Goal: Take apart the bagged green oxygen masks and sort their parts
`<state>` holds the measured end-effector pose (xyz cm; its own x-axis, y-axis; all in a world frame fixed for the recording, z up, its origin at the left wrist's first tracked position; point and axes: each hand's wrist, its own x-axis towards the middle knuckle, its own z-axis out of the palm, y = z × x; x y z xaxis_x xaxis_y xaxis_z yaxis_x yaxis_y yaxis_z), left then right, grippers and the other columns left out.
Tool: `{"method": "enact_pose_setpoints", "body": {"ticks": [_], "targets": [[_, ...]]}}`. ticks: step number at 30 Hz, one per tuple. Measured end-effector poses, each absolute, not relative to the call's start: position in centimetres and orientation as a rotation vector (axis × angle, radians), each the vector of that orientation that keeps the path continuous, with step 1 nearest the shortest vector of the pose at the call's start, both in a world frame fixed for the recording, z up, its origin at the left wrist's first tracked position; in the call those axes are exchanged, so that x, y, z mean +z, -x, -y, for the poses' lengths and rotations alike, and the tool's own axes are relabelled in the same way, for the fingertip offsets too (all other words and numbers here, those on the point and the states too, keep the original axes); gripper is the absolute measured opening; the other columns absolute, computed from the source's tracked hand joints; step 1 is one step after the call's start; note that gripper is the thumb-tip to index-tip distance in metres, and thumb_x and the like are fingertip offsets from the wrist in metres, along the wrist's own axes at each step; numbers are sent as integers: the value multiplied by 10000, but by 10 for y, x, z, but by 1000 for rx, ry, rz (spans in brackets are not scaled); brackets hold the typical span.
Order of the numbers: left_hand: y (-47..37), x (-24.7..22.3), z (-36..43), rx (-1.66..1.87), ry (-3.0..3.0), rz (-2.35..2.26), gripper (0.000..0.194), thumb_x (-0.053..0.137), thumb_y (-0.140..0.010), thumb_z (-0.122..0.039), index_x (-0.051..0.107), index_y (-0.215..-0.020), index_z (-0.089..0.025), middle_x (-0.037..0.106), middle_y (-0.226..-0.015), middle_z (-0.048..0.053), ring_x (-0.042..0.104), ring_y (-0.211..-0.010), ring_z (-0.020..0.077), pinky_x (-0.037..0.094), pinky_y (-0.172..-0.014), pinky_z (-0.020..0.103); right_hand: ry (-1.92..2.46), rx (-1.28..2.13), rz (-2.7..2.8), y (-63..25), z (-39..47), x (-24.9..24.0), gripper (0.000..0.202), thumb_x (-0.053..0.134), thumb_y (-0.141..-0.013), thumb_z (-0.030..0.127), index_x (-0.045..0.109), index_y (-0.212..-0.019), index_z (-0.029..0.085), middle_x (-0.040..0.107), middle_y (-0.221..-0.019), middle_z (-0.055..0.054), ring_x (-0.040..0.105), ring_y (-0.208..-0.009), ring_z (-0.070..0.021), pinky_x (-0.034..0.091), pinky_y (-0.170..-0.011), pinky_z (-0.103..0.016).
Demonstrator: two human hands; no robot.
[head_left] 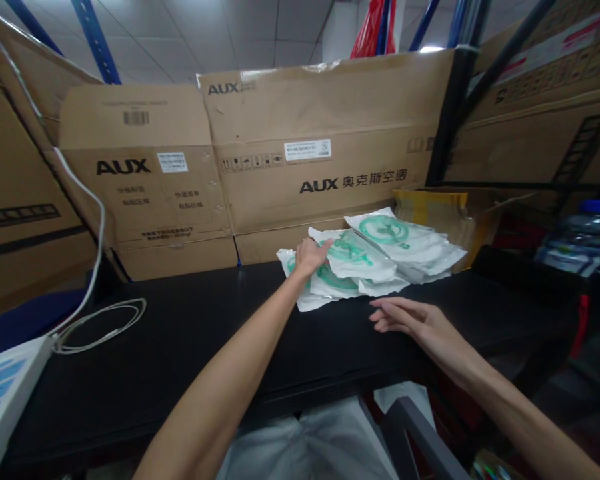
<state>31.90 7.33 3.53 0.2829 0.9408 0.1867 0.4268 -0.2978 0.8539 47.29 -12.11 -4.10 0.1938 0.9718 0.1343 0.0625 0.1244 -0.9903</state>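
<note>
Flat white plastic packets with green print (363, 257) lie in an overlapping pile on the black tabletop (190, 333). My left hand (310, 257) is at the left part of the pile, its thumb over the edge of one packet and its other fingers curled, partly hidden; it appears to grip that packet. Just in front of the pile, my right hand (405, 317) hovers over the table with loosely bent fingers slightly apart and nothing in them. Another stack of the same packets (405, 243) leans higher at the right.
Large cardboard panels (265, 200) stand along the back. A coiled pale cable (105, 327) and a white device (15, 393) are at the left. An open carton (475, 220) and a blue-capped plastic bottle (580, 233) are at the right. A grey bar (420, 440) is below the table edge.
</note>
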Motion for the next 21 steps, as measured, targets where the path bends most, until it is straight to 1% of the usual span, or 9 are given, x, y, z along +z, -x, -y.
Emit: {"method": "enact_pose_setpoints", "body": {"ticks": [3,5,8,10,12,15,16,18,21], "targets": [[-320,29,-65,972,-2042,-1278,472,665,-866,-479,660,-1166,-113,689,-1232,217,504,-1345,349,377,-1087,390,1265,756,1279,-469,118,-46,471,670,-855,566,757,-1037,140,773,-905,-123,727,-787,-244,596,-791,-392],[-317,27,-57,979,-2154,-1270,600,630,-880,-511,565,-1329,-117,568,-1411,222,430,-1406,339,326,-1132,394,1293,446,1338,-467,117,-44,419,621,-896,541,760,-1022,166,772,-944,-123,733,-842,-272,589,-843,-432],[-312,24,-49,922,-2307,-1224,721,564,-895,-580,472,-1432,-108,458,-1508,227,402,-1423,332,286,-1162,396,1283,-144,1463,-467,111,-30,326,547,-957,434,745,-1098,216,729,-1176,-120,682,-1101,-298,484,-1057,-482],[-311,23,-48,826,-2390,-1198,757,600,-858,-593,467,-1443,-131,408,-1551,206,385,-1434,340,286,-1167,405,1270,-376,1597,-469,99,-17,363,480,-991,387,689,-1236,219,618,-1386,-116,569,-1293,-293,383,-1157,-490],[-312,20,-48,720,-2439,-1209,796,647,-817,-573,452,-1458,-143,329,-1600,202,331,-1462,369,286,-1170,443,1329,-438,1741,-472,77,-8,443,398,-1021,382,608,-1354,179,481,-1526,-128,433,-1422,-279,301,-1212,-483],[-316,15,-51,611,-2462,-1256,840,626,-829,-545,382,-1502,-107,208,-1638,237,235,-1495,415,259,-1176,517,1598,-306,1955,-477,34,-8,539,288,-1040,387,494,-1449,102,351,-1599,-172,296,-1498,-288,204,-1241,-509],[-316,13,-52,582,-2465,-1261,849,610,-839,-542,355,-1517,-100,178,-1643,242,211,-1502,419,243,-1181,532,1640,-271,1996,-478,19,-12,550,309,-1030,379,474,-1459,77,342,-1598,-192,283,-1500,-314,220,-1229,-528],[-315,9,-56,519,-2469,-1245,886,607,-838,-550,306,-1545,-109,145,-1652,231,174,-1516,407,213,-1195,542,1683,-218,2078,-481,-7,-21,546,373,-1001,360,492,-1448,70,407,-1556,-212,276,-1496,-347,235,-1217,-539],[-306,6,-68,454,-2471,-1169,961,648,-797,-594,289,-1559,-130,168,-1650,202,174,-1523,363,216,-1212,487,1746,-170,2151,-486,-32,-31,550,391,-987,365,495,-1454,95,468,-1512,-217,327,-1470,-362,278,-1194,-541]]}}
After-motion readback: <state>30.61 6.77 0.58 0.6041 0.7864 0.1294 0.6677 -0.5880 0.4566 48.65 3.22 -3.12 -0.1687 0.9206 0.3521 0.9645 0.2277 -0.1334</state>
